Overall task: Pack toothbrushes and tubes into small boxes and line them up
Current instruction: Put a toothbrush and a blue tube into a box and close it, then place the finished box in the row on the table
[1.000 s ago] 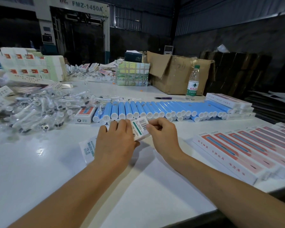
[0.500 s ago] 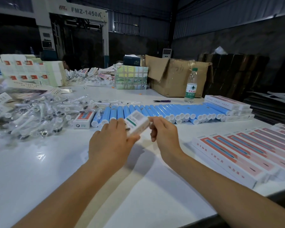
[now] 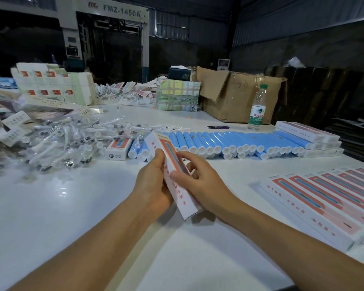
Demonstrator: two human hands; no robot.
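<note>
Both hands on one small box (image 3: 172, 175), held above the white worktop (image 3: 72, 206) at centre. Left hand (image 3: 153, 185) grips the box's left edge, fingers curled round it; right hand (image 3: 198, 181) pinches the right side, thumb on the printed face. Box tilted, far end pointing to about 11 o'clock, near end toward 5.

Whether the box is filled, or its end flaps closed, can't be told from here.

Blue tubes (image 3: 229, 143) lie in a row at 12 to 1 o'clock; wrapped toothbrushes (image 3: 57, 143) heaped at 10; lined-up boxes (image 3: 324, 198) at 3.

Risks, as judged:
- If an end flap is loose, the tilt could let the contents slide out the low end.
- Hard pinching may crease the thin card.
- Setting it down carelessly at 3 o'clock could nudge the row askew.
- Water bottle (image 3: 257, 108) stands just behind the tubes at 1 o'clock; a long reach might tip it.
</note>
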